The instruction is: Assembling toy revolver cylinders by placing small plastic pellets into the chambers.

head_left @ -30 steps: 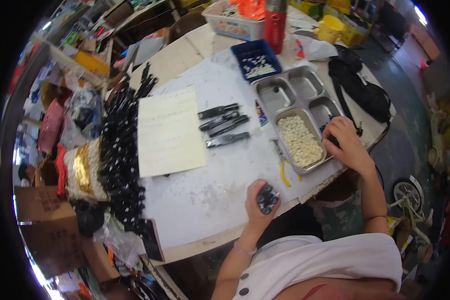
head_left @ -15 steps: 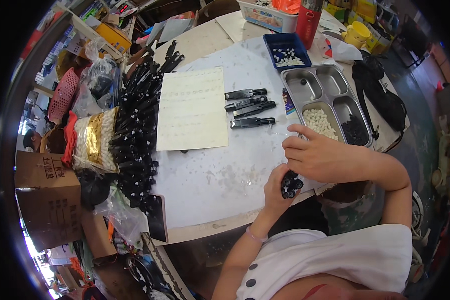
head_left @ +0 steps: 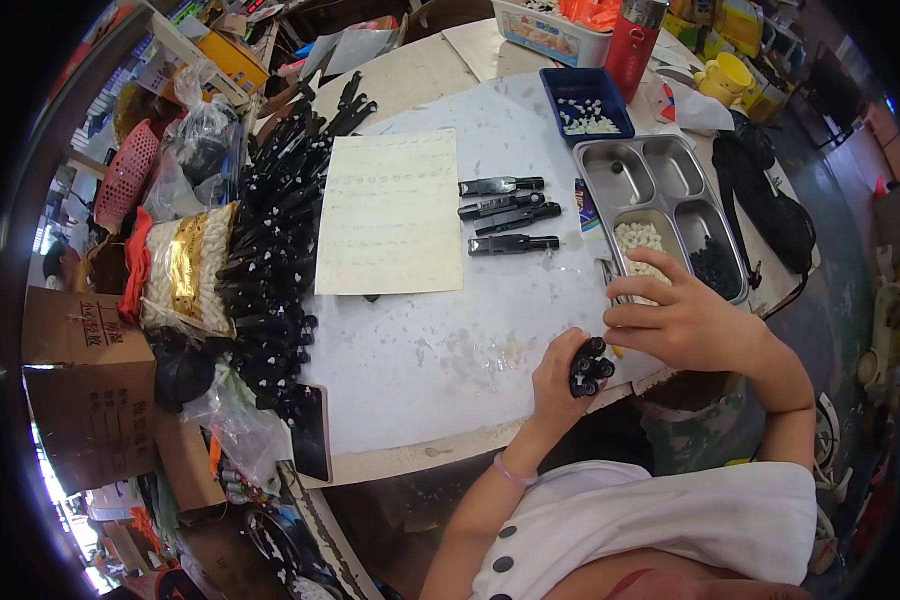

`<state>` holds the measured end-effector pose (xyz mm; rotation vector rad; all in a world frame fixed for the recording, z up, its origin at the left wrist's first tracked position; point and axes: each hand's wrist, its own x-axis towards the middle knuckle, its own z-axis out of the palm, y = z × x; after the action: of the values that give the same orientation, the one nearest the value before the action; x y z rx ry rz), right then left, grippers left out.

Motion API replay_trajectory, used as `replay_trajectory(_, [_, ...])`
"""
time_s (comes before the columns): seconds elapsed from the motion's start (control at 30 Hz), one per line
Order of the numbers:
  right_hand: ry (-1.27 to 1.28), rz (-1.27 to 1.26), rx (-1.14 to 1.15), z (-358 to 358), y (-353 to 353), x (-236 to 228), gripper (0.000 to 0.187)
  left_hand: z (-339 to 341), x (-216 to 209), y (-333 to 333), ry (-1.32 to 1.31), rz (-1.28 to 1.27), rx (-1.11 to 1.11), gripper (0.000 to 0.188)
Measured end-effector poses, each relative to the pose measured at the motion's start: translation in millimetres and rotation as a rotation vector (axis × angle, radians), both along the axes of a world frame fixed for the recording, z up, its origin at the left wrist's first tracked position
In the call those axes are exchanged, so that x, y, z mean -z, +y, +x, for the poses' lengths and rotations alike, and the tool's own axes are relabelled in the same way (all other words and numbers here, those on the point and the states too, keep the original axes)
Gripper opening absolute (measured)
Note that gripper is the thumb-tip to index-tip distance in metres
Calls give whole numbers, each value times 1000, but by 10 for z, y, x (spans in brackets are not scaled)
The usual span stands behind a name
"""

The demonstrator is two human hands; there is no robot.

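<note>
My left hand (head_left: 558,376) is closed around a bunch of black plastic pieces with round ends (head_left: 590,368), held upright at the table's near edge. Just right of it is my right hand (head_left: 685,315), its fingers bent and apart, beside the metal tray (head_left: 663,211). No object shows between those fingers, though its thumb is mostly hidden. A small yellow thing (head_left: 618,351) peeks out under that hand. White bits (head_left: 638,238) fill one tray compartment and small black bits (head_left: 712,266) another. Several long black plastic pieces (head_left: 513,244) lie on the white sheet.
A cream paper sheet (head_left: 390,215) lies mid-table. Left of it spreads a big heap of black pieces (head_left: 270,250), with a phone (head_left: 311,432) below. At the back right stand a blue bin (head_left: 587,103), a red bottle (head_left: 634,50) and a yellow cup (head_left: 725,75).
My right hand has drawn away from the left one toward the right, and its fingers have spread. The left hand keeps its hold. The whole view has shifted slightly.
</note>
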<state>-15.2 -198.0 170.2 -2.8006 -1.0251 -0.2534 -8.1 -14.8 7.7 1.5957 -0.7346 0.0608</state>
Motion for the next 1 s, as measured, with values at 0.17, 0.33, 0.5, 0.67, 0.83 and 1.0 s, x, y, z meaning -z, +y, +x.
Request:
replay_trajectory(0.17, [20,17,-13,9,17,25,18,-3,-18,-1,14,14,2,66])
replay_trajectory(0.33, [-14,-3,1,36,38,52,21,-3,-11,10,11,23,-5,65])
replay_trajectory(0.5, [-93,68,28,21,2,149,19,-4,-20,12,18,23,5,64])
replay_trajectory(0.67, [-82,186,110,-1,-98,42,20,2,-7,-24,-2,11,-1,60])
replay_trajectory(0.83, [-299,330,799,-192,-709,118,13,-36,72,24,48,69,-22,52])
replay_trajectory(1.0, [-90,79,912,-574,-1195,709,11,-38,30,-11,2,59,-23,53])
